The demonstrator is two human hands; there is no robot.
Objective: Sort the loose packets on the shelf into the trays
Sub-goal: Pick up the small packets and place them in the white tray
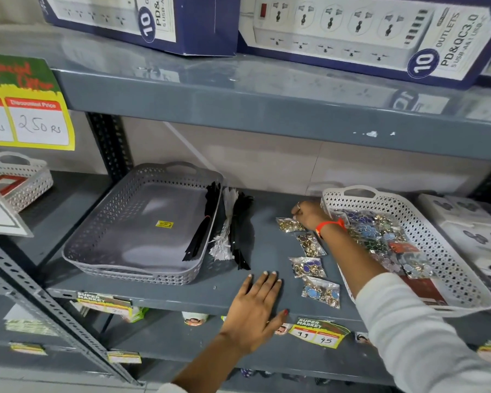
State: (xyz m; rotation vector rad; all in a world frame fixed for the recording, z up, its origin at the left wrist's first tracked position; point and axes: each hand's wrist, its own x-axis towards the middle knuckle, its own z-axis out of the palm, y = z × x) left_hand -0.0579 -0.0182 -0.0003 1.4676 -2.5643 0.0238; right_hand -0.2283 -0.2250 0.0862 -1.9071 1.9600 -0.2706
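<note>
Single head-worn wide-angle view, looking forward and down at the grey shelf (238, 290) from close, standing height. Shelf front edge runs across lower frame, tilted down to the right. Upper shelf board (267, 97) above it fills the top, strong barrel distortion at the edges. Both hands enter from the bottom, near the lens. No second view to overlap.

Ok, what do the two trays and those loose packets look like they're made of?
Grey tray and white tray: likely moulded plastic, matte, with perforated lattice walls. Loose packets: clear glossy plastic film, crinkled and glinting, holding small shiny gold-toned pieces, possibly metal.
</note>
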